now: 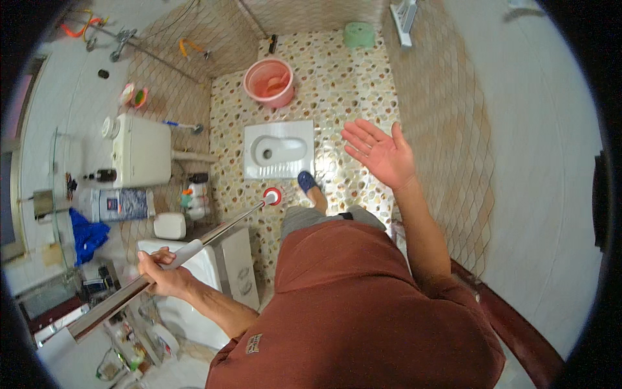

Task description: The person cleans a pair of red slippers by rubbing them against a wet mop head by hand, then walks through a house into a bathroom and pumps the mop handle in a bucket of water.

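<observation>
My left hand is wrapped around a long metal pole with a white grip sleeve. The pole slants from the lower left toward the floor, where its end shows a white joint and a red-rimmed round head. On the right, my right hand is held out above the tiled floor with the palm up and the fingers spread, holding nothing. Between the pole's head and my right hand, a white squat toilet is set into the floor. My foot in a dark blue clog stands by its near edge.
A pink bucket with something pink inside stands beyond the toilet. A green plastic stool sits at the far wall. Along the left wall are a white cistern, a toilet brush and a washbasin.
</observation>
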Motion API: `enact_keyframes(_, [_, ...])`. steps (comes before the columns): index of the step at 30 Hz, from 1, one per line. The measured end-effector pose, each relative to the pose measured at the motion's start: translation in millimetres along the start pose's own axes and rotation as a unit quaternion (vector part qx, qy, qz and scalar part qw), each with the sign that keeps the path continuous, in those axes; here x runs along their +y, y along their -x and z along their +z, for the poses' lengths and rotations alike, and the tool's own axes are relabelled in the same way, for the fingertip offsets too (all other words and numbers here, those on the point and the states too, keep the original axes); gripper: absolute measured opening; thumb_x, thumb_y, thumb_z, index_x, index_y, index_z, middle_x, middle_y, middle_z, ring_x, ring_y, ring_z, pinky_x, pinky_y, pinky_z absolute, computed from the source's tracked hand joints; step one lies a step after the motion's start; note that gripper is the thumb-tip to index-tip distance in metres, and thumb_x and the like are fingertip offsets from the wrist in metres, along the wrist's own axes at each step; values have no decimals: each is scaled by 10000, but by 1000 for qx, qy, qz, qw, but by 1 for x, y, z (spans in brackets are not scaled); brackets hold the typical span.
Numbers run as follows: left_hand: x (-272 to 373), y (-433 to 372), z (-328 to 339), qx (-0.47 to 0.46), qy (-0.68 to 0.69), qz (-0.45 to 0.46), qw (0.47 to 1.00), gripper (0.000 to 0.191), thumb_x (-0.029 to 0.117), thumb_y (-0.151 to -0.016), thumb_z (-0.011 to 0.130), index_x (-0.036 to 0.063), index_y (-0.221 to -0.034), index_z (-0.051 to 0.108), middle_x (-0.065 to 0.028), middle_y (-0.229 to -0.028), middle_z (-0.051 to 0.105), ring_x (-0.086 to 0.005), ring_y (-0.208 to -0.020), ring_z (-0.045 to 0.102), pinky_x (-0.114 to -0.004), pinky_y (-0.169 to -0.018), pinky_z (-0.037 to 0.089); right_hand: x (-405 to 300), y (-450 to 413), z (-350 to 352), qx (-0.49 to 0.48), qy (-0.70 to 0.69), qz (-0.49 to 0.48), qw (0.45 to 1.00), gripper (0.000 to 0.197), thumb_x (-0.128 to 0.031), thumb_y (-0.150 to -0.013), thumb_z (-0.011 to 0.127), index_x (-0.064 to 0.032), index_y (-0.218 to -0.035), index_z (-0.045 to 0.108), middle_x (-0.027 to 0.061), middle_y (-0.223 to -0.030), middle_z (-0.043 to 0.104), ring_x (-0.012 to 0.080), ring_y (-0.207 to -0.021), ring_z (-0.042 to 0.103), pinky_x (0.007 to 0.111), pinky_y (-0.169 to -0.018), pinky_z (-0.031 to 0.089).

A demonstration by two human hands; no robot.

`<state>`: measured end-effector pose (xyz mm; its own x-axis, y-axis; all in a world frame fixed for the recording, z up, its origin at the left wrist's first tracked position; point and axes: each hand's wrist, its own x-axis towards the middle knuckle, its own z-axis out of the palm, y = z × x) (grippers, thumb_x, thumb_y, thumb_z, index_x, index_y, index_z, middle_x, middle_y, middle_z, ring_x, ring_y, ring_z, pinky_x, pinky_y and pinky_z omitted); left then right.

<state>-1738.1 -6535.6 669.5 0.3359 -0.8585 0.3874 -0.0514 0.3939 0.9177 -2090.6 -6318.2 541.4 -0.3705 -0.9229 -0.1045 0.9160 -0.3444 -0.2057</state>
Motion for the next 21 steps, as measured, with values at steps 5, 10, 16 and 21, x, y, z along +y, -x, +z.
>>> enact_keyframes(5, [-31, -55, 91, -3, 4, -36, 999, 286, 209, -851, 627, 72, -637, 495, -44, -550, 468, -139, -487, 421, -276, -495, 365, -47, -49, -54, 172, 197, -81, 962, 340, -367, -953, 452, -57, -874, 567, 32, -638, 545, 135, -528, 503, 270, -487, 404])
enact_keyframes(10, [-70, -101, 176, -30, 33, -48, 998, 343, 212, -847, 627, 54, -588, 467, -54, -523, 447, -158, -482, 422, -312, -532, 390, -95, -73, -57, 372, 248, -140, 884, 298, -303, -940, 506, -125, -703, 485, -45, -498, 399, 59, -377, 305, 220, -382, 272])
enact_keyframes(16, [-82, -151, 268, 57, -38, 20, 997, 362, 216, -842, 636, 42, -583, 451, -61, -510, 435, -159, -448, 405, -326, -497, 396, -158, -107, -118, 481, 327, -149, 799, 249, -274, -932, 520, -33, -979, 558, 51, -660, 526, 126, -516, 499, 274, -591, 502])
enact_keyframes(21, [-62, -181, 342, 141, -61, 88, 984, 348, 210, -810, 657, 16, -596, 464, -70, -522, 449, -185, -493, 459, -335, -526, 399, -232, -184, -155, 507, 305, -28, 806, 480, -281, -927, 524, 23, -1286, 433, 187, -1114, 589, 202, -828, 635, 347, -681, 541])
